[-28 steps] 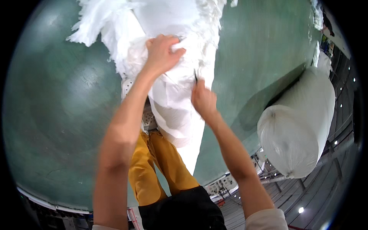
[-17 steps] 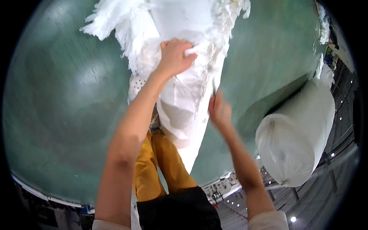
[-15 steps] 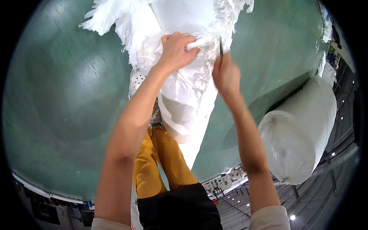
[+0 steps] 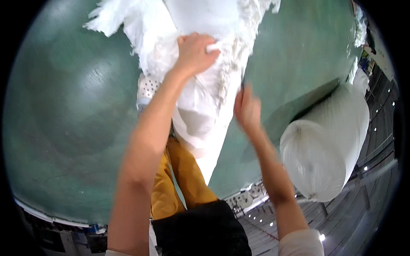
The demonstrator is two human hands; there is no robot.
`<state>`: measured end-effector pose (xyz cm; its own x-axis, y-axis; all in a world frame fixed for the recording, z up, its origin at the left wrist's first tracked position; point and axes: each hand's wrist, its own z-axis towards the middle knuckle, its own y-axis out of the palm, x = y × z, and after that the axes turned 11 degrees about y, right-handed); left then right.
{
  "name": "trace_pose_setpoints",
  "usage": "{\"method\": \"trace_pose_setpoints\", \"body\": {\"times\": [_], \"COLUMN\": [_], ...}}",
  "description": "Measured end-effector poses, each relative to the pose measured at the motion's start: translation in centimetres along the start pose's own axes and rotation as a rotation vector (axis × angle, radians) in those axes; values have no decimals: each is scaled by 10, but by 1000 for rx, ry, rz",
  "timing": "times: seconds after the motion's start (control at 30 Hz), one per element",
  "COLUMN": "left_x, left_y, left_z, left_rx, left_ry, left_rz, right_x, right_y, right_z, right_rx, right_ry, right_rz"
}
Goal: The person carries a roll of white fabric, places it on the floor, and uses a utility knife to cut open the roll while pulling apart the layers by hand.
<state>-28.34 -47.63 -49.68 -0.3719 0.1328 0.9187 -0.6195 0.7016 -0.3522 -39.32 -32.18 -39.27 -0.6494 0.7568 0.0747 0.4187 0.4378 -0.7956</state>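
A large white sheet of soft material [image 4: 203, 19] with ragged, fluffy edges lies in front of me and trails down over my legs. My left hand [image 4: 195, 53] is closed on a bunched fold of it near the middle. Just right of the sheet's right edge, my right hand [image 4: 247, 106] is closed round a tool with a thin dark blade [image 4: 243, 80]. The blade points away from me, beside the white edge. Motion smears the right hand, and the tool's handle is hidden in its fingers.
The green floor [image 4: 77, 111] spreads out on both sides. At the right lies a big stuffed, whitish plastic sack [image 4: 322, 149]. A white perforated shoe [image 4: 148, 87] shows left of the sheet, below my left wrist. White scraps [image 4: 361, 30] lie at the far right.
My right hand has drawn the blade toward me and slightly left, from upon the sheet to beside its right edge. My left hand keeps its hold on the fold, and the whole view has shifted slightly.
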Motion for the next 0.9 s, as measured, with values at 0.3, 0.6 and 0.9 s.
{"method": "trace_pose_setpoints", "body": {"times": [0.3,0.6,0.9], "left_x": [3,32,267], "left_y": [1,-28,-111], "left_z": [-1,-18,-150], "left_rx": [-6,98,144], "left_ry": [10,-52,-267], "left_rz": [-96,-213,-1753], "right_x": [-17,35,-53], "right_y": [39,47,-21], "right_z": [15,-82,86], "right_rx": [-6,-245,140], "right_ry": [23,5,-170], "right_rz": [-118,-69,77]}}
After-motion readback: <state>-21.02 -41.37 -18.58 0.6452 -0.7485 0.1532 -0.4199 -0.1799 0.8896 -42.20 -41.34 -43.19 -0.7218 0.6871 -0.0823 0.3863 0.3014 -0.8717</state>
